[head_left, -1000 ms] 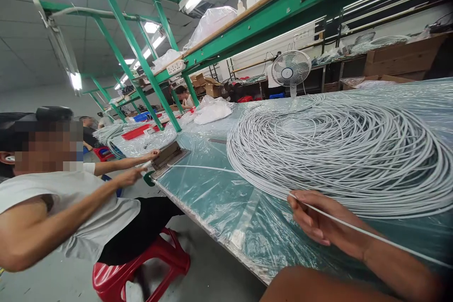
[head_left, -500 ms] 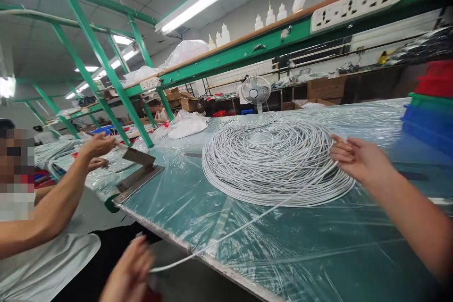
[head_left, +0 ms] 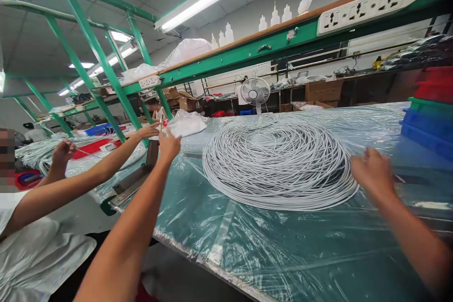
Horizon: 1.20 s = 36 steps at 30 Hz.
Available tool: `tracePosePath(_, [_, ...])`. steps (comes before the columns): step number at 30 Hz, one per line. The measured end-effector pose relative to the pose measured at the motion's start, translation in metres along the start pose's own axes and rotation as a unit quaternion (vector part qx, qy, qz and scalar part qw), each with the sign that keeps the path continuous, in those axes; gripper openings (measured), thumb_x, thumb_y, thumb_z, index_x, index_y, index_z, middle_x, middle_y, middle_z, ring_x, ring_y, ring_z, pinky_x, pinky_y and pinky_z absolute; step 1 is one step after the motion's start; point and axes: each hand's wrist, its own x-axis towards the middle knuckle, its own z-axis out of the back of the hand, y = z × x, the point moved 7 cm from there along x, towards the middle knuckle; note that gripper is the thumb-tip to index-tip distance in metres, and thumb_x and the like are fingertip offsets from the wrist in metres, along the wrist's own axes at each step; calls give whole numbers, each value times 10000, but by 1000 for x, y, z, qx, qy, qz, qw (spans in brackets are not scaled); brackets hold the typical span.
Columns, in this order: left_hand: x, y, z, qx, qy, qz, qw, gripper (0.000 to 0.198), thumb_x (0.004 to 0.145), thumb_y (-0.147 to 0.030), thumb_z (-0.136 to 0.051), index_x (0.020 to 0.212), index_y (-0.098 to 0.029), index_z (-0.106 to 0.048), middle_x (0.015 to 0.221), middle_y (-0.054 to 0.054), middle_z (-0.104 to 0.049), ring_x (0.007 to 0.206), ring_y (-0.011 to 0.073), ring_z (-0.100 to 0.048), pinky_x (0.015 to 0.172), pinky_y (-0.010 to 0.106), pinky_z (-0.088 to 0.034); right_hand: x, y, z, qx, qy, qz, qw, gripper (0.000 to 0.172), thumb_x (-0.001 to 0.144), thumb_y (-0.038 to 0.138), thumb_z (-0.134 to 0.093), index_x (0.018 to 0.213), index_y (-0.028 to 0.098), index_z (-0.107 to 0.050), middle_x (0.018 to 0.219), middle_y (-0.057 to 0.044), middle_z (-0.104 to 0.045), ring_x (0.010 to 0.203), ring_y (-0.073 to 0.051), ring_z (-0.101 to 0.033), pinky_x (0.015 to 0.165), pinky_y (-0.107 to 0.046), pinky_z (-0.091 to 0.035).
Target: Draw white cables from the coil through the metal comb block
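A large coil of thin white cable (head_left: pixel 247 184) lies on the plastic-covered table. My right hand (head_left: pixel 373 170) is just beyond the coil's right edge, fingers curled and slightly blurred; anything inside them is hidden. My left hand (head_left: pixel 170 145) reaches far forward on the left, its fingers closed beside a short upright tan stick (head_left: pixel 161 123); whether they grip it I cannot tell. Below that hand a metal fixture (head_left: pixel 132 181) with a raised plate stands at the table's left corner. A co-worker's hand (head_left: pixel 148 131) stretches to the stick from the left.
The co-worker's arm (head_left: pixel 81 181) lies left of mine. Stacked plastic bins (head_left: pixel 426 122) stand at the right. A fan (head_left: pixel 255 90) is behind the coil, and a green shelf beam (head_left: pixel 219 61) with a power strip (head_left: pixel 373 5) runs overhead.
My left hand has moved up and forward from below the table edge to the fixture; the cable strand by it no longer shows there. My right hand moved right, off the coil. The fixture's plate tilted up.
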Motion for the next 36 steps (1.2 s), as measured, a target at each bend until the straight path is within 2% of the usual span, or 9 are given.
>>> tracePosePath(3, [-42, -74, -47, 8, 79, -118, 990, 422, 935, -82, -663, 1297, 14, -469, 1301, 206, -358, 1233, 291, -364, 1093, 420, -351, -11, -7, -10, -61, 4, 35, 998, 493, 781, 297, -459, 1200, 49, -539, 1195, -266, -522, 1263, -389, -402, 1077, -552, -271])
tracePosePath(6, [-156, -114, -62, -5, 168, -273, 947, 317, 850, -160, -800, 1106, -154, -613, 1277, 40, -435, 1192, 242, -418, 1071, 392, -397, -36, 9, -24, -95, 20, 180, 979, 479, 839, 317, -404, 1239, 89, -535, 1239, -213, -536, 1238, -321, -467, 1082, -442, -343])
tracePosePath(8, [-237, -116, -52, -38, 190, -378, 905, 148, 866, -136, -729, 889, -122, -583, 1235, 29, -460, 1090, 255, -474, 943, 442, -459, -56, 18, -35, -87, 35, 257, 962, 438, 870, 306, -394, 1244, 122, -526, 1236, -187, -537, 1212, -293, -500, 1072, -414, -368])
tracePosePath(11, [-302, -77, -20, -95, 197, -347, 912, 91, 958, -133, -446, 912, -131, -525, 1164, 49, -487, 1007, 239, -501, 832, 423, -481, -86, 29, -57, -58, 89, 323, 940, 391, 895, 271, -402, 1256, 162, -507, 1233, -158, -525, 1206, -278, -510, 1070, -399, -374])
tracePosePath(16, [-303, -20, 77, -44, 106, -255, 960, 223, 1064, -266, -330, 1195, -177, -486, 1278, 82, -406, 1161, 217, -451, 935, 359, -456, -136, 52, -80, -6, 181, 365, 913, 369, 911, 249, -410, 1267, 246, -507, 1258, -110, -527, 1192, -269, -530, 987, -386, -443])
tracePosePath(21, [-250, -40, 161, 81, -54, -273, 957, 379, 1102, -347, -337, 1420, -142, -353, 1404, 134, -255, 1322, 275, -277, 1126, 409, -275, -168, 61, -88, 28, 222, 396, 891, 374, 928, 259, -399, 1284, 248, -513, 1235, -101, -544, 1121, -231, -576, 873, -348, -506])
tracePosePath(25, [-238, -61, 128, 176, 38, -392, 902, 437, 1101, -367, -353, 1467, -139, -279, 1440, 144, -164, 1354, 324, -162, 1132, 525, -176, -162, 50, -90, 52, 239, 372, 896, 350, 917, 247, -404, 1238, 240, -544, 1173, -91, -577, 1035, -213, -610, 834, -342, -531])
tracePosePath(30, [-299, -52, 68, 189, 281, -512, 789, 618, 879, -220, -807, 1362, -168, -426, 1063, 66, -497, 912, 208, -528, 905, 366, -449, -146, 42, -88, 71, 237, 316, 916, 288, 881, 231, -419, 1116, 217, -585, 1099, -101, -597, 871, -201, -648, 729, -331, -551])
tracePosePath(36, [-318, -82, 96, 76, 163, -494, 850, 321, 1101, -293, -453, 1391, -158, -424, 1355, 124, -325, 1240, 295, -353, 1071, 474, -265, -158, 49, -89, 77, 258, 343, 900, 266, 900, 209, -405, 1110, 203, -567, 1123, -106, -574, 928, -195, -630, 781, -346, -544])
